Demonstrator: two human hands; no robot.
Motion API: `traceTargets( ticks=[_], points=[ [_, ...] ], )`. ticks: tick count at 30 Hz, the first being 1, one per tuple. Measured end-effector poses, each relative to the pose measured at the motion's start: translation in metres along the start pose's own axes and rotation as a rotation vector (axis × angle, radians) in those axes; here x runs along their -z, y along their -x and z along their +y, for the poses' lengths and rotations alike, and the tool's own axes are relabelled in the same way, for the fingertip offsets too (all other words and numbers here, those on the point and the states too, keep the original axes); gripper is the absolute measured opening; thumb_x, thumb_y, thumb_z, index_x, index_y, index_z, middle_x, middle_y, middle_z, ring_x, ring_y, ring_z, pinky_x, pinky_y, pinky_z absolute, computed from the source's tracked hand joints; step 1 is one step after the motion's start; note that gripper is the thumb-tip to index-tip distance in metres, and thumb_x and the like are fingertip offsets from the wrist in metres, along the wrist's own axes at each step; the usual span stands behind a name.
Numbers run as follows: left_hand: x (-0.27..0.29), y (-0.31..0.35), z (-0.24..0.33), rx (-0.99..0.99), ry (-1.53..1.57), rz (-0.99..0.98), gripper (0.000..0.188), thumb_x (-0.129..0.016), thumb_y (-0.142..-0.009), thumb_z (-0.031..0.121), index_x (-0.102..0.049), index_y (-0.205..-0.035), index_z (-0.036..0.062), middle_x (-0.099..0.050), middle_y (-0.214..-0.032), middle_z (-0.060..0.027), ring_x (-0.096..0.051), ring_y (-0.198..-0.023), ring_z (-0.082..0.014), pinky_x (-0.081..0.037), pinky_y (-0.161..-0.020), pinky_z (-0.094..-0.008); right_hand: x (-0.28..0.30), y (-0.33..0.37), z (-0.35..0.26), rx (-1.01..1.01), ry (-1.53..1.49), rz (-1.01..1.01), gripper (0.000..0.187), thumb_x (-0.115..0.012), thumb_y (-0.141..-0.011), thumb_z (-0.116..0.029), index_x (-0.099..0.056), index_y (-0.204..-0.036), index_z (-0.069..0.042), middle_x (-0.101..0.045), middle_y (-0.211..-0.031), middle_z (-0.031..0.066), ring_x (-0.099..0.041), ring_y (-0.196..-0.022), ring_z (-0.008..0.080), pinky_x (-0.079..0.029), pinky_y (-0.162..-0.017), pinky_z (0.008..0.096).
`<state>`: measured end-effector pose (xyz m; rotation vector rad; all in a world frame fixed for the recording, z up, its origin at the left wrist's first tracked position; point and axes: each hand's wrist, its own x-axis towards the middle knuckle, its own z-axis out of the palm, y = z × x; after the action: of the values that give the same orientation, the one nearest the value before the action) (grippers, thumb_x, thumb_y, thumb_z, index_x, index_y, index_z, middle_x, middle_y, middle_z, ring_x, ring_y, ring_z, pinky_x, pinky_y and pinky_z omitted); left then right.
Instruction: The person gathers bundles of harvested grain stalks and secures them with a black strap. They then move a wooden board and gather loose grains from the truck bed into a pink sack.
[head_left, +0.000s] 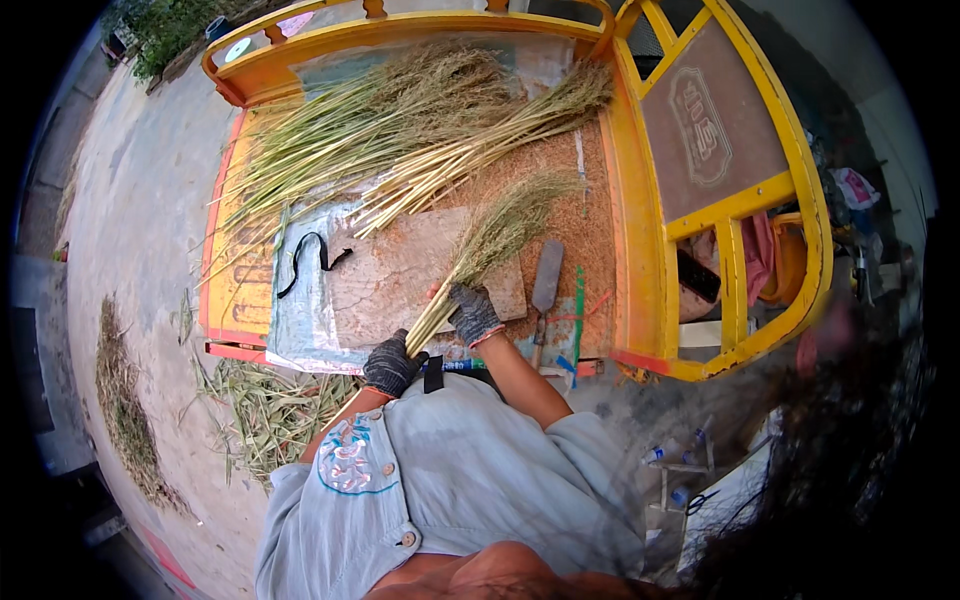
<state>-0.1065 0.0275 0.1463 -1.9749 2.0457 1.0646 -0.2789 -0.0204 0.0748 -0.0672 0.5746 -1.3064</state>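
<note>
Standing at the yellow cart [640,250], heaped grass stalks [400,130] lying behind. Gripping a small grass bundle [490,240] over the wooden board [400,280]: left hand [392,365] clenching stem ends, right hand [474,313] clasping higher. Looking light, springy, brittle-tipped; best held at the stems. Knife [546,280] resting beside.

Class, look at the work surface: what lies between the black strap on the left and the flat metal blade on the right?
In the head view, between the black strap and the metal blade lies a pale board, with the held grass bundle slanting across it.
</note>
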Motion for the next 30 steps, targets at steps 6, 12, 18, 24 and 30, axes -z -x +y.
traceTargets(
  ticks=[6,12,18,24,30],
  points=[
    [-0.003,-0.004,-0.020,-0.107,-0.399,0.251,0.053,-0.062,-0.077,0.024,-0.042,-0.123,0.0081,-0.057,-0.094,-0.0187,-0.061,-0.078,-0.0339,-0.049,-0.064,-0.0451,-0.022,-0.021,-0.005,-0.073,0.179,0.570,0.027,-0.061,-0.081,-0.009,-0.053,-0.103,0.003,-0.061,-0.098,0.0154,-0.062,-0.087,0.0292,-0.053,-0.071,0.0407],
    [-0.012,-0.017,-0.045,-0.193,0.195,-0.247,0.067,-0.074,-0.068,0.023,-0.042,-0.125,0.0062,-0.061,-0.101,-0.0191,-0.060,-0.093,-0.0309,-0.048,-0.080,-0.0384,-0.020,0.002,-0.020,-0.102,0.007,0.044,0.047,-0.058,-0.084,-0.022,-0.045,-0.120,0.005,-0.052,-0.122,0.0157,-0.052,-0.110,0.0300,-0.045,-0.090,0.0423],
    [0.009,-0.023,-0.034,-0.158,0.759,-0.476,0.048,-0.074,-0.074,0.020,-0.057,-0.114,0.0017,-0.063,-0.103,-0.0062,-0.055,-0.092,-0.0113,-0.045,-0.086,-0.0284,-0.013,0.004,-0.041,-0.093,0.119,-0.173,0.050,-0.056,-0.082,-0.011,-0.040,-0.127,0.003,-0.049,-0.125,0.0135,-0.051,-0.112,0.0265,-0.044,-0.094,0.0417],
    [0.010,-0.029,-0.028,-0.049,0.805,-0.400,0.048,-0.076,-0.069,0.013,-0.058,-0.111,0.0021,-0.064,-0.101,-0.0057,-0.058,-0.090,-0.0132,-0.046,-0.083,-0.0287,0.005,-0.006,-0.025,-0.012,0.390,0.329,0.038,-0.063,-0.076,-0.005,-0.053,-0.112,0.001,-0.059,-0.104,0.0106,-0.059,-0.088,0.0207,-0.051,-0.076,0.0319],
    [-0.018,-0.026,-0.030,-0.036,0.606,-0.208,0.045,-0.075,-0.071,0.020,-0.058,-0.109,0.0017,-0.066,-0.090,-0.0080,-0.060,-0.081,-0.0160,-0.048,-0.076,-0.0304,0.047,-0.028,0.010,0.139,0.714,0.497,0.037,-0.051,-0.085,-0.025,-0.053,-0.114,-0.003,-0.057,-0.113,0.0096,-0.055,-0.097,0.0264,-0.043,-0.085,0.0390]
  ],
)
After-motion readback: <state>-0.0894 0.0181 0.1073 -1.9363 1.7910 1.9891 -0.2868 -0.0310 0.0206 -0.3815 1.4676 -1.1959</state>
